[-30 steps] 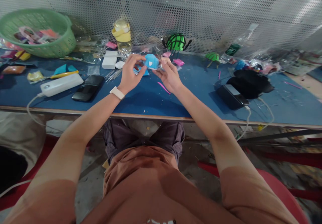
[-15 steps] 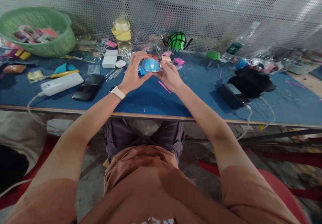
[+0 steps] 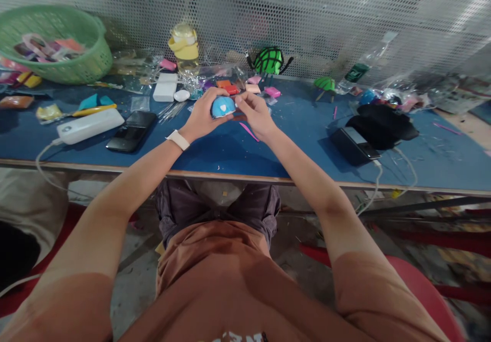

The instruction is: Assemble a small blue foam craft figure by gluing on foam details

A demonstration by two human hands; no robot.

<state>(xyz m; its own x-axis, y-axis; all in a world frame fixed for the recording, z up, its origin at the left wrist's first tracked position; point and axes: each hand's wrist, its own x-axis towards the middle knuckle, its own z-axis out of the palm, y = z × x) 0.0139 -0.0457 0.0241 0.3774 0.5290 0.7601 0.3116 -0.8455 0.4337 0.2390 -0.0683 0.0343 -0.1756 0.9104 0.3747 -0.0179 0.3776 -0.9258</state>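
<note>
My left hand [image 3: 202,115] is closed round a blue dome-shaped piece [image 3: 221,107], which looks like modelling clay and bears a white patch on its front. At its right side is my right hand [image 3: 256,118], thumb and fingers pinched together close to the edge of the dome. A small whitish bit shows at those fingertips, too small to name. Below the right hand a thin pink modelling tool [image 3: 249,132] lies on the blue table [image 3: 230,157]. Orange-red packets [image 3: 227,87] lie just behind the hands.
A green basket [image 3: 82,68] of scraps, a yellow-lidded bottle [image 3: 184,50], a white power bank [image 3: 90,126] and a black phone [image 3: 131,132] are on the left. Green shell-like models [image 3: 268,61] stand at the back. A black box [image 3: 353,146] with a cable sits right.
The blue piece has turned in my left hand and sits slightly further left, its rounded face showing more clearly. My right hand stays at its side. The whole view has shifted a little.
</note>
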